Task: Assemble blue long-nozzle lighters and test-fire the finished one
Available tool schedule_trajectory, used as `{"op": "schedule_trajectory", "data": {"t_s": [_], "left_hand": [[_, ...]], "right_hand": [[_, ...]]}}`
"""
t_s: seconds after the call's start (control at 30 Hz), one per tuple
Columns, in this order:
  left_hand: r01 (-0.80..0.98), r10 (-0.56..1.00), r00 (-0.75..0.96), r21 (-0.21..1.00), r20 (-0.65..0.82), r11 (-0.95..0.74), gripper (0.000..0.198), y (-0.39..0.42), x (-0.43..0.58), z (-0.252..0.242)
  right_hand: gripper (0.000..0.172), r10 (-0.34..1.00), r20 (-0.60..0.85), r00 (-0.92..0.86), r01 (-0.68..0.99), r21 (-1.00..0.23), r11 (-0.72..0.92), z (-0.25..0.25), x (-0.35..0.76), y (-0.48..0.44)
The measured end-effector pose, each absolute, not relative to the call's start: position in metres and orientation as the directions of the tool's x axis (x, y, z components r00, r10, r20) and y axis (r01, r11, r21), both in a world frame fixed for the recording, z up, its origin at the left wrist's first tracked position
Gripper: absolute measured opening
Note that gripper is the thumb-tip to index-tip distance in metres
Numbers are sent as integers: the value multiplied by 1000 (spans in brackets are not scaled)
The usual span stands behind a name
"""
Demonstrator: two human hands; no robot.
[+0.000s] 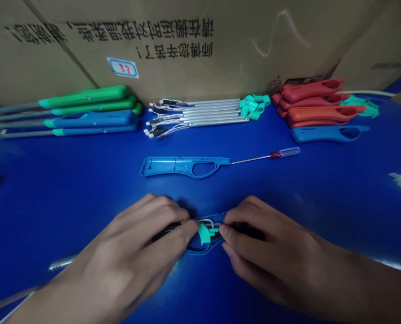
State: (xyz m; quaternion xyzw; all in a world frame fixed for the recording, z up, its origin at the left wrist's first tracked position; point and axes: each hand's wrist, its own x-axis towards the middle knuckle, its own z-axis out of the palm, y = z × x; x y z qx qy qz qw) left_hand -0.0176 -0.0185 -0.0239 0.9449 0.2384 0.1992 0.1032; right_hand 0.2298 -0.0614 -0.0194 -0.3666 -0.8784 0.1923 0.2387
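Observation:
My left hand (136, 256) and my right hand (264, 252) meet at the near middle of the blue table, both pinched on a blue lighter handle half (200, 245) that lies flat. A teal trigger piece (204, 233) with thin white wire sits in it between my fingertips. A metal tube (61, 262) sticks out to the left from under my left hand. Beyond my hands lies a second blue handle half (183, 166), open side up, apart from both hands.
A small red-handled screwdriver (271, 155) lies right of the far handle half. Along the back stand finished green and blue lighters (89, 112), metal tubes with wires (200, 112), teal triggers (254, 105), red and blue shells (318, 112), and a cardboard box wall (200, 40).

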Motion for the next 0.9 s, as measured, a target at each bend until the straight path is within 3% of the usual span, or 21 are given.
{"op": "schedule_trajectory", "data": {"t_s": [0.2, 0.37, 0.6, 0.9], "left_hand": [[454, 569, 789, 403, 232, -795, 27, -6, -16, -9], [493, 599, 785, 428, 157, -758, 12, -3, -19, -5], [518, 607, 792, 450, 69, -727, 14, -3, -17, -2], [386, 407, 872, 131, 273, -913, 26, -6, -17, -5]], "right_hand": [[17, 719, 309, -623, 536, -501, 679, -21, 232, -61], [12, 748, 318, -583, 528, -552, 646, -22, 233, -62], [13, 738, 319, -595, 524, -543, 657, -25, 234, -63], [16, 722, 310, -618, 543, -495, 678, -25, 235, -64]]}}
